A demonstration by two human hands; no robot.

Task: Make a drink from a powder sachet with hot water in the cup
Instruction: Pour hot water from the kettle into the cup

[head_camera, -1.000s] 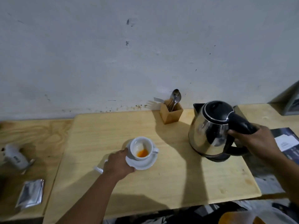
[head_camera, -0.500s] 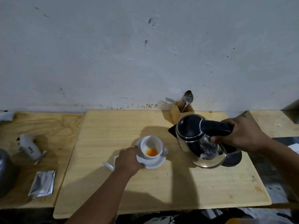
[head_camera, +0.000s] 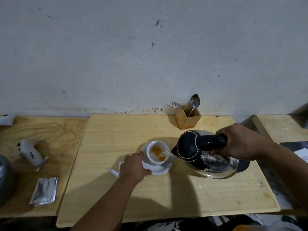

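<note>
A white cup (head_camera: 157,153) with orange powder and some liquid in it stands on a white saucer (head_camera: 160,169) in the middle of the wooden table (head_camera: 150,197). My left hand (head_camera: 133,165) grips the saucer's left rim. My right hand (head_camera: 240,142) holds the black handle of a steel kettle (head_camera: 206,155), tilted left with its spout at the cup's right rim. A thin stream of water runs from the spout into the cup. A torn white sachet (head_camera: 114,171) lies partly hidden under my left hand.
A wooden holder (head_camera: 188,118) with spoons and a fork stands by the wall behind the kettle. On the left table lie a silver sachet (head_camera: 45,190) and a white crumpled packet (head_camera: 31,155). A grey round object (head_camera: 5,179) sits at the left edge. Papers lie at far right.
The kettle has moved left from the right side of the table, tipped over toward the cup, and water now pours in. My left hand has stayed on the saucer.
</note>
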